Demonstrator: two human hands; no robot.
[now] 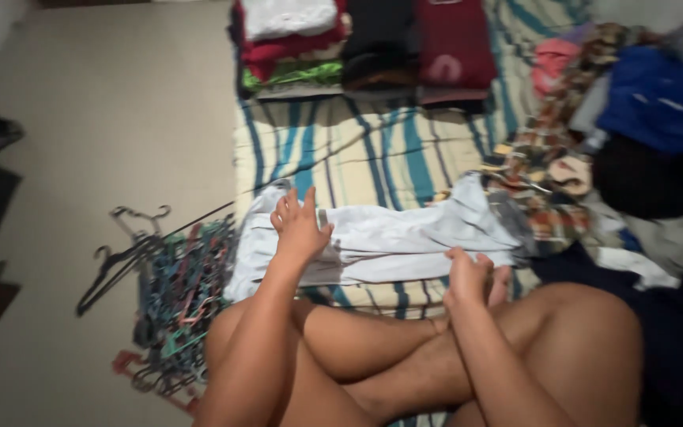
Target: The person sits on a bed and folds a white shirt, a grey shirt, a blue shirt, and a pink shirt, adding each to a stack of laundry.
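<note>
I have both hands down on a pale grey garment [389, 241] spread across the striped mattress [357, 150] in front of my crossed legs. My left hand [298, 229] lies flat on the cloth near its left end, fingers spread wide and palm down, pressing rather than gripping. My right hand [468, 273] sits at the near edge of the garment, further toward its other end, with the fingers curled; it looks pinched on the hem, though the blur keeps me from being sure how firm that hold is.

The garment's long axis runs side to side, from my left hand across to beyond my right hand, rising slightly away from me at the far right end. Most of the cloth lies between the two hands and just beyond the fingertips of each. The left hand is the one more fully on it; the right is only at its edge.

Out past my left hand, on the floor, lies a heap of coloured hangers [175, 300]. Well beyond both hands stand folded stacks of clothes [365, 39]. Beyond the right hand is a loose pile of unfolded clothes [626, 119].
</note>
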